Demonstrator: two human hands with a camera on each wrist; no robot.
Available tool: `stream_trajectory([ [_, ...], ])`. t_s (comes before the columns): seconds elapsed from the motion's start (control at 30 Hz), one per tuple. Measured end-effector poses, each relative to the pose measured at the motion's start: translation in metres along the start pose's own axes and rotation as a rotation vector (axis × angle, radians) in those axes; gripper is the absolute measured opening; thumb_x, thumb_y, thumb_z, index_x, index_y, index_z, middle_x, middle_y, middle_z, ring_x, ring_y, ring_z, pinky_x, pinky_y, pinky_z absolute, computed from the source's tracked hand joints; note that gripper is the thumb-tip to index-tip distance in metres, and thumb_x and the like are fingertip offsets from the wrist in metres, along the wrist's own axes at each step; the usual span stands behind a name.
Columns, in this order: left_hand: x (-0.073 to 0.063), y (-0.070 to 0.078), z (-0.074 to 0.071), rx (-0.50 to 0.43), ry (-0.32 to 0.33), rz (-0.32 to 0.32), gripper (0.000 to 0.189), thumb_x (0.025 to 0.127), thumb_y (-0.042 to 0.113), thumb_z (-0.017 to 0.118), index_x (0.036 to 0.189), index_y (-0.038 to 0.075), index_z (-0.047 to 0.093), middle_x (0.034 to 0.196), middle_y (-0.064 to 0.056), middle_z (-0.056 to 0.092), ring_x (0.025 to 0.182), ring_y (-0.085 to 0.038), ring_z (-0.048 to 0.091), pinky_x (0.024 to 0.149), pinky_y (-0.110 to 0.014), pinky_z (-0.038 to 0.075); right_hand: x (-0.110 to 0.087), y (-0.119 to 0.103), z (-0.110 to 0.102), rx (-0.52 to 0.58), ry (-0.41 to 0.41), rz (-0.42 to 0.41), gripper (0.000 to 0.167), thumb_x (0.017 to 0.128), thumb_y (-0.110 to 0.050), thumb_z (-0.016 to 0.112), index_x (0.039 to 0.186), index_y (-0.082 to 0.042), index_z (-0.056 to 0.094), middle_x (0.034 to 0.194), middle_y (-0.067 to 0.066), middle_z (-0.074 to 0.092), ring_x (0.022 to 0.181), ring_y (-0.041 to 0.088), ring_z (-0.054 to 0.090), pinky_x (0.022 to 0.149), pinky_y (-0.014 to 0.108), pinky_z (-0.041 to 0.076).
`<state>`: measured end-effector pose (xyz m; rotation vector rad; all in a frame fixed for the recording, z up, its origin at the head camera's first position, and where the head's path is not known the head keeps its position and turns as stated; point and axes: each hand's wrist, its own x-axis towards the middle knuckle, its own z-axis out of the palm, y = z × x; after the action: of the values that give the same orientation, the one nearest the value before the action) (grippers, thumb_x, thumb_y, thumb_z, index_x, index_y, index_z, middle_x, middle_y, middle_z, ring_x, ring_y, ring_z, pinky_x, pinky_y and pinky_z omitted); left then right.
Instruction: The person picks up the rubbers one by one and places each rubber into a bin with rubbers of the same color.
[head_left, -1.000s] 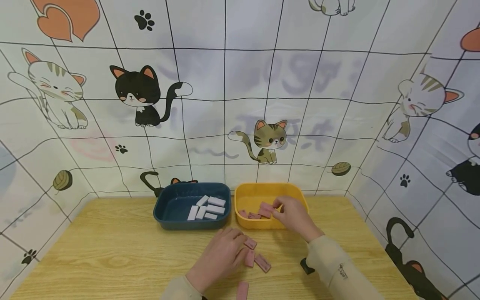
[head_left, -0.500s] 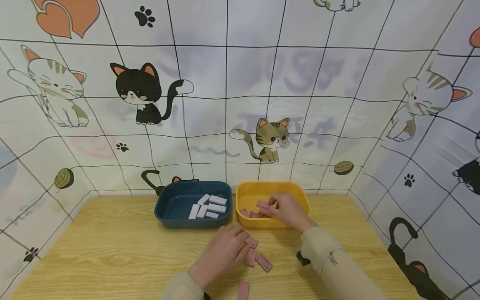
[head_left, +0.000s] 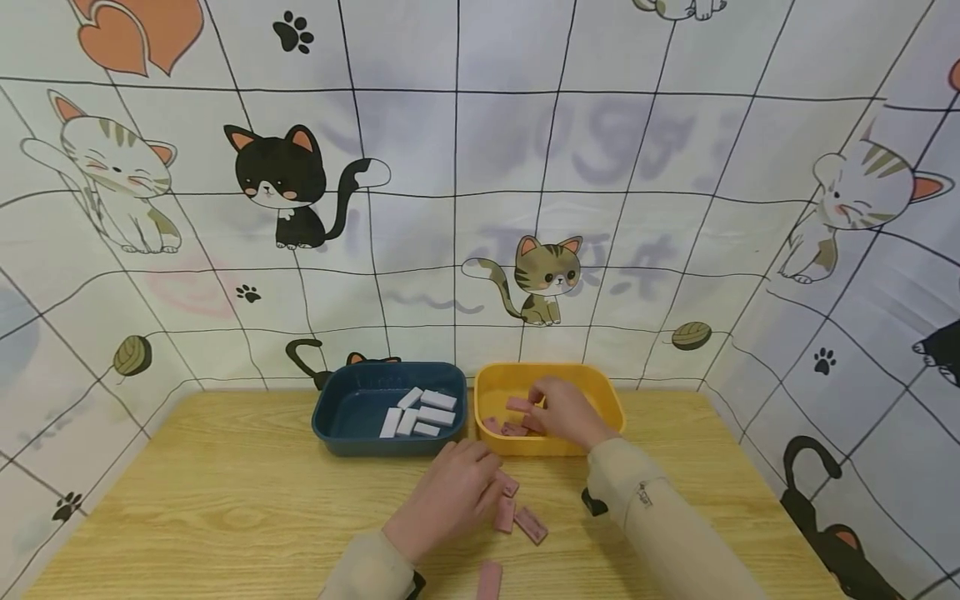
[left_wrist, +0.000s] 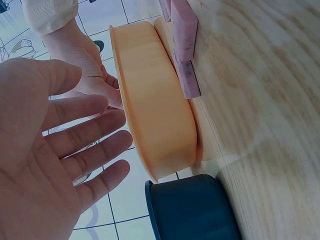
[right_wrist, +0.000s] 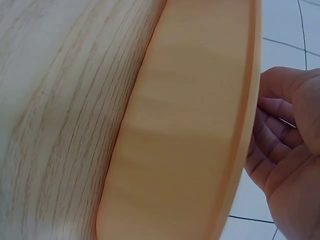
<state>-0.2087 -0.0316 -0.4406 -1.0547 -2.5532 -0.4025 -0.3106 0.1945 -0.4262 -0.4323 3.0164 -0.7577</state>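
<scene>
My right hand [head_left: 567, 412] reaches over the rim of the yellow tray [head_left: 517, 447], pinching a pink rectangular block [head_left: 518, 404] between thumb and fingertips. Below it in the tray lie several more pink blocks [head_left: 513, 430]. In the right wrist view the tray wall hides the fingertips of my right hand [right_wrist: 290, 130]. My left hand [head_left: 450, 492] is over the table in front of the trays, beside a pink block [head_left: 507, 483] that it partly covers in the head view. The left wrist view shows the left hand [left_wrist: 65, 145] with fingers extended and nothing in the palm.
A dark blue tray [head_left: 375, 446] with several white blocks [head_left: 437, 415] stands left of the yellow one. More pink blocks lie on the wooden table [head_left: 247, 492], one angled [head_left: 532, 526] and one near the front edge [head_left: 490, 579]. A cat-patterned sheet [head_left: 420, 233] rises behind.
My right hand has moved left inside the yellow tray, carrying the pink block with it. My left hand has stayed nearly still, and the whole head view has shifted slightly.
</scene>
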Motion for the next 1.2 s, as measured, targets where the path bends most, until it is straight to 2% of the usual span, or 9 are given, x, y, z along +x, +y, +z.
stream_trajectory([
  [0.2, 0.005, -0.002, -0.003, 0.019, -0.023, -0.008, 0.015, 0.101, 0.025, 0.062, 0.088, 0.018, 0.066, 0.091, 0.005, 0.063, 0.085, -0.014, 0.056, 0.071, -0.03, 0.044, 0.009, 0.005, 0.005, 0.008, -0.016, 0.011, 0.012, 0.095, -0.017, 0.075, 0.089, -0.012, 0.066, 0.089, 0.003, 0.064, 0.079, 0.02, 0.055, 0.071, 0.035, 0.049],
  [0.47, 0.007, -0.007, -0.002, 0.003, -0.048, -0.036, 0.013, 0.102, 0.026, 0.062, 0.095, 0.017, 0.07, 0.099, 0.004, 0.066, 0.092, -0.015, 0.059, 0.078, -0.032, 0.048, 0.018, 0.005, 0.014, 0.014, -0.048, 0.033, 0.01, 0.093, -0.014, 0.075, 0.087, -0.011, 0.067, 0.087, 0.002, 0.064, 0.08, 0.021, 0.056, 0.073, 0.035, 0.05],
  [0.67, 0.005, -0.008, -0.001, 0.019, -0.051, -0.041, 0.015, 0.102, 0.028, 0.063, 0.097, 0.016, 0.071, 0.099, 0.003, 0.068, 0.094, -0.016, 0.061, 0.078, -0.032, 0.049, 0.023, 0.001, 0.017, -0.016, -0.086, 0.038, 0.022, 0.094, -0.03, 0.078, 0.086, -0.012, 0.067, 0.083, 0.001, 0.061, 0.079, 0.02, 0.055, 0.073, 0.034, 0.049],
  [0.8, 0.004, -0.009, -0.001, 0.018, -0.058, -0.046, 0.016, 0.102, 0.028, 0.063, 0.097, 0.015, 0.071, 0.097, 0.003, 0.067, 0.092, -0.016, 0.06, 0.077, -0.031, 0.048, 0.026, 0.001, 0.019, -0.053, -0.086, 0.013, 0.024, 0.092, -0.03, 0.079, 0.084, -0.012, 0.065, 0.081, 0.001, 0.06, 0.077, 0.02, 0.054, 0.071, 0.033, 0.048],
  [1.0, 0.002, -0.008, -0.002, 0.024, -0.069, -0.052, 0.017, 0.103, 0.03, 0.063, 0.094, 0.017, 0.07, 0.092, 0.005, 0.064, 0.088, -0.014, 0.057, 0.076, -0.03, 0.047, 0.029, -0.002, 0.022, -0.138, -0.07, -0.04, 0.008, 0.091, -0.006, 0.072, 0.087, -0.011, 0.067, 0.089, 0.002, 0.062, 0.081, 0.021, 0.055, 0.078, 0.038, 0.051],
  [1.2, 0.0, -0.009, -0.002, 0.034, -0.044, -0.039, 0.016, 0.101, 0.029, 0.066, 0.094, 0.016, 0.071, 0.092, 0.004, 0.065, 0.086, -0.015, 0.057, 0.074, -0.029, 0.046, 0.031, -0.004, 0.024, -0.101, -0.081, -0.026, 0.018, 0.085, 0.005, 0.063, 0.095, -0.008, 0.072, 0.106, 0.007, 0.069, 0.093, 0.024, 0.061, 0.09, 0.042, 0.054],
])
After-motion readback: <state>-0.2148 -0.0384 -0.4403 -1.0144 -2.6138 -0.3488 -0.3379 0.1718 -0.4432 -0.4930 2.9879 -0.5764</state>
